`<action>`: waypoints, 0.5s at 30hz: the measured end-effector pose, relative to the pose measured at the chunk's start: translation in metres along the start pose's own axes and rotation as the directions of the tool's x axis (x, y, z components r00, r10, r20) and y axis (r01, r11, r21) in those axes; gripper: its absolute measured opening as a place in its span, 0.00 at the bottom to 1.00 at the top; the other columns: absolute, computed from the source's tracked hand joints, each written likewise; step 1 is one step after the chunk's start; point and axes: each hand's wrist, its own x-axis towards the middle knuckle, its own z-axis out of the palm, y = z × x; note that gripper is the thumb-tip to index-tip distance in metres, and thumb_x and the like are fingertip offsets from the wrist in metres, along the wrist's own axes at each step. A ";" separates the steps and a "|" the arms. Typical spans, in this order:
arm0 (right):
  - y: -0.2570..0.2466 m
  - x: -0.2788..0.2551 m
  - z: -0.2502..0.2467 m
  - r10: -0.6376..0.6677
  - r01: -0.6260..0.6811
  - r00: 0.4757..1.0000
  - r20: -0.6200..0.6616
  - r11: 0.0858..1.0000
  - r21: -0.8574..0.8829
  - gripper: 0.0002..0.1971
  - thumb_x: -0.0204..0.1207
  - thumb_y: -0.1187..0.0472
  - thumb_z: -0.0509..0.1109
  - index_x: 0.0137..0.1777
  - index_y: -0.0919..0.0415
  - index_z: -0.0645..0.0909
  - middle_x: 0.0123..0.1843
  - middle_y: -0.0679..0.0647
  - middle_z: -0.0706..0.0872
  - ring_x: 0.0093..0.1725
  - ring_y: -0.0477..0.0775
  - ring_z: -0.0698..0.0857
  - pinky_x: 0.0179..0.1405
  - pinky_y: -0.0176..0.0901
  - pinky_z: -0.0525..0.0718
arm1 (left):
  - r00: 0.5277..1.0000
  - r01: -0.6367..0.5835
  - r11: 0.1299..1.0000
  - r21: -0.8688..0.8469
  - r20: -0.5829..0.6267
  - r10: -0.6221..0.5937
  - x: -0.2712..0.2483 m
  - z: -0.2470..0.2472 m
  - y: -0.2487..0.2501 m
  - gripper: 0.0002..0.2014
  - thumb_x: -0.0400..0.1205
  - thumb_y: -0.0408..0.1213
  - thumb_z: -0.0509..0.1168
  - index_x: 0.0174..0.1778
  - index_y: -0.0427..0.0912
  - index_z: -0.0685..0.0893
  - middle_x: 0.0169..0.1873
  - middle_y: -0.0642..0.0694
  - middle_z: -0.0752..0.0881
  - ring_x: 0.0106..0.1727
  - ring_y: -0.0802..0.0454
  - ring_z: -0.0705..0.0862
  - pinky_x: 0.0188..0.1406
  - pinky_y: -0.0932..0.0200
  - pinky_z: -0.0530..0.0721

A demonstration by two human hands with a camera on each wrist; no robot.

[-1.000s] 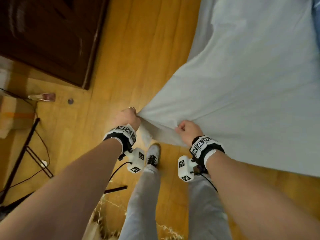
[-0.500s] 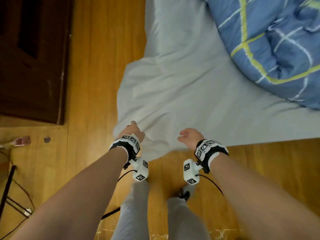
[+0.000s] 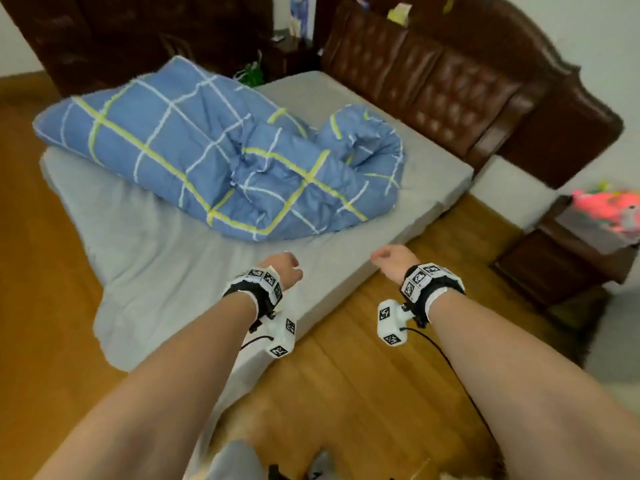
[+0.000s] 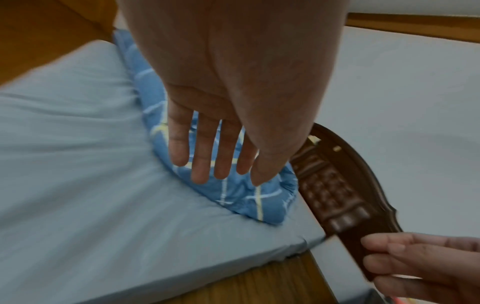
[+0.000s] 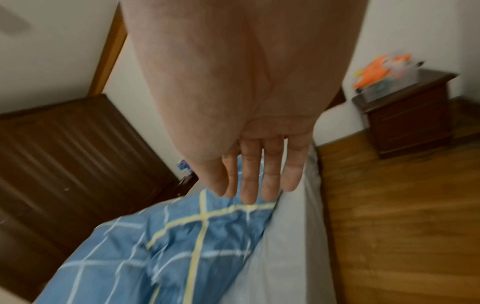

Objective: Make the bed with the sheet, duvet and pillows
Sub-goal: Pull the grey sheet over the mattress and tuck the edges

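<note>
A pale grey sheet [image 3: 166, 258] covers the mattress, its near corner hanging loose down to the floor. A crumpled blue duvet [image 3: 221, 157] with white and yellow checks lies heaped across the middle of the bed. My left hand [image 3: 282, 270] hovers above the near edge of the bed with straight fingers [image 4: 200, 156], holding nothing. To its right, my right hand [image 3: 391, 259] hangs over the bed's side edge, fingers [image 5: 259, 179] straight and empty. No pillows are in view.
A dark padded headboard [image 3: 450, 81] stands at the back right. A dark nightstand [image 3: 568, 258] with bright orange and pink things on it sits at the right. A dark wardrobe [image 3: 138, 32] is behind the bed. Wooden floor [image 3: 346, 393] lies under my arms.
Both hands have let go of the sheet corner and lifted, fingers now straight. The view has swung up from the floor to the whole bed.
</note>
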 end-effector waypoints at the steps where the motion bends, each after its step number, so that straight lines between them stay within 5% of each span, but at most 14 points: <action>1: 0.019 0.000 -0.022 0.035 -0.035 0.999 -0.022 0.999 0.020 0.11 0.81 0.56 0.69 0.61 0.52 0.87 0.61 0.50 0.88 0.61 0.55 0.85 0.66 0.46 0.80 | 0.999 -0.040 0.999 0.034 0.024 0.039 0.007 0.002 0.029 0.23 0.79 0.49 0.64 0.70 0.48 0.78 0.67 0.44 0.82 0.67 0.43 0.80 0.68 0.51 0.77; 8: 0.121 0.032 -0.097 0.225 -0.222 0.974 -0.001 0.961 0.166 0.08 0.79 0.53 0.71 0.56 0.47 0.86 0.61 0.48 0.87 0.59 0.53 0.84 0.62 0.49 0.81 | 0.978 -0.190 0.966 0.174 0.116 0.172 0.086 0.016 0.163 0.24 0.78 0.51 0.66 0.70 0.49 0.78 0.68 0.45 0.81 0.68 0.44 0.80 0.70 0.47 0.77; 15: 0.180 0.128 -0.177 0.362 -0.350 0.932 -0.035 0.919 0.181 0.12 0.79 0.53 0.72 0.61 0.52 0.84 0.61 0.48 0.86 0.64 0.56 0.83 0.70 0.54 0.78 | 0.946 -0.304 0.931 0.202 0.184 0.269 0.221 0.022 0.276 0.24 0.78 0.48 0.67 0.70 0.47 0.78 0.68 0.46 0.81 0.67 0.45 0.80 0.66 0.53 0.78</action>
